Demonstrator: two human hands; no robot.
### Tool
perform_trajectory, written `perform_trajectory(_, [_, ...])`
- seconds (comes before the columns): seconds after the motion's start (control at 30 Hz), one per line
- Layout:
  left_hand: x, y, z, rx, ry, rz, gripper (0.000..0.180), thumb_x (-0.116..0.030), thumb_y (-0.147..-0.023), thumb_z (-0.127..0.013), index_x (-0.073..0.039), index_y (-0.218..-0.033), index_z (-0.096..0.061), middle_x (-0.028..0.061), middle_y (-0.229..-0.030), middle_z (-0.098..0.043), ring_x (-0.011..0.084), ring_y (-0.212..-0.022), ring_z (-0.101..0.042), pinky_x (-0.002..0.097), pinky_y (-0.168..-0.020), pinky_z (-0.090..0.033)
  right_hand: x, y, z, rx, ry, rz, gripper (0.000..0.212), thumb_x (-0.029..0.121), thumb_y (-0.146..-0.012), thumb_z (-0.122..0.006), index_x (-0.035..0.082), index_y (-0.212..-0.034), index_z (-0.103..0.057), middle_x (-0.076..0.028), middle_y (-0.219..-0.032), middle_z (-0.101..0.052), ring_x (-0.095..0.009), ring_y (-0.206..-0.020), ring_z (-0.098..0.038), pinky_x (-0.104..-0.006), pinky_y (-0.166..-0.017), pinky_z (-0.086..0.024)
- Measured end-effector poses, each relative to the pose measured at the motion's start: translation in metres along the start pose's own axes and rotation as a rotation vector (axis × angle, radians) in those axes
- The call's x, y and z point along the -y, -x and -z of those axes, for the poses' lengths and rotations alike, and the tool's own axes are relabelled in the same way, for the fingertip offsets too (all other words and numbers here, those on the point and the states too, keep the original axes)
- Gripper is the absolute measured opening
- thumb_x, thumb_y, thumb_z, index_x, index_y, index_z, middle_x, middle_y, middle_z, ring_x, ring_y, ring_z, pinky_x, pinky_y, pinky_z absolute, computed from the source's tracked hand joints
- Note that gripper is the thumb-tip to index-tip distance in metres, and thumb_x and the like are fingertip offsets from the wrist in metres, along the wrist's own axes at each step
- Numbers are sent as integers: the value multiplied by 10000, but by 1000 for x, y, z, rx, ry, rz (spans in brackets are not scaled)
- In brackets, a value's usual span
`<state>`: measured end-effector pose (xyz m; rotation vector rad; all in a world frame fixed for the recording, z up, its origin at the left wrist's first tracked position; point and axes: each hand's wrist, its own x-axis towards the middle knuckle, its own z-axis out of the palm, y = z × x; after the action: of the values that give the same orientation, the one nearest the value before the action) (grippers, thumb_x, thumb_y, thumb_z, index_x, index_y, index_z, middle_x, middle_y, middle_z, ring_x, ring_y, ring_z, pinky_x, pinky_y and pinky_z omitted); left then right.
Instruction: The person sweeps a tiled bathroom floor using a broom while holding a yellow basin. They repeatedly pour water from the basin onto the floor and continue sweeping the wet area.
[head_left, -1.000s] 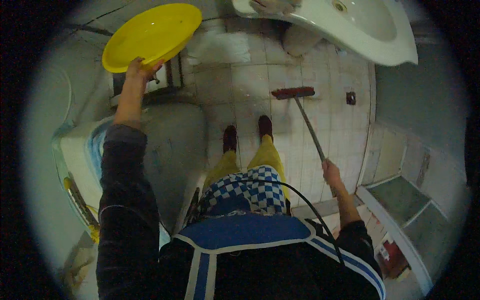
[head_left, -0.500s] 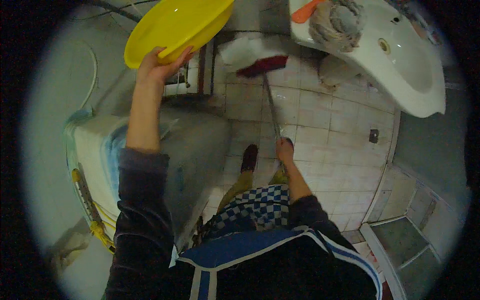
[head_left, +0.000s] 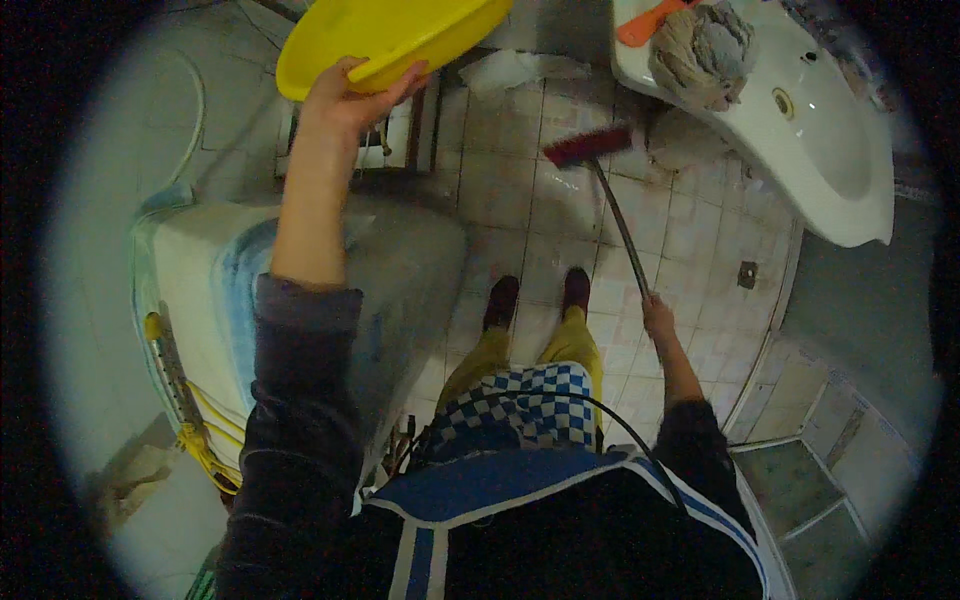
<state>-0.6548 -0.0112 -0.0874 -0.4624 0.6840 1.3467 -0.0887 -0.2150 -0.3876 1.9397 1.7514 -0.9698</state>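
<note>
Dim washroom, pale tiled floor (head_left: 690,230), white sink (head_left: 850,215) at the far right, taken as the landmark. Right hand (head_left: 657,318), on the near side of the sink, had its fingers closed round the handle of a broom (head_left: 590,146); the dark red head lay just left of the sink, over the tiles — blurred, so could not tell whether the bristles touched. Left hand (head_left: 358,103), well left of the sink, gripped the near rim of a yellow basin (head_left: 385,45) held tilted, its far part cut off by the frame. A crumpled grey cloth (head_left: 705,55) sat on the sink's left end beside an orange item (head_left: 645,22); a white sheet-like thing (head_left: 520,70) lay left of the sink on the floor, and a drain (head_left: 748,275) nearer the wearer than the sink. Step in hand, as judged: one-handed broom work, basin carried meanwhile. Another stroke would call for a firm right grip and bristles flat on the tiles left of the sink — with the basin kept clear and level enough not to slip.
</note>
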Motion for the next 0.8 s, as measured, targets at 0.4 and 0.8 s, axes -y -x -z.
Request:
perform_trajectory(0.4, [-6,15,-6,-33,-86,-126,427,-77,-796,-392,-56,-1205,-274,217,-1248,-265,465,-1104,-292,585,-849,-355,69,121,74,-6,-287,-57,356,324,-847,-396,49,-1056,-486,-223,-913,-559,-370,-821,-542,-417,-688,-430])
perform_trajectory(0.8, [-18,8,-1,57,-234,10,450,-138,-810,-396,-32,-1236,-298,203,-1254,-309,382,-1134,-323,526,-879,-364,309,-71,-45,-148,327,696,291,98,-755,-478,44,-1040,-506,-207,-925,-512,-342,-763,-554,-418,-642,-468])
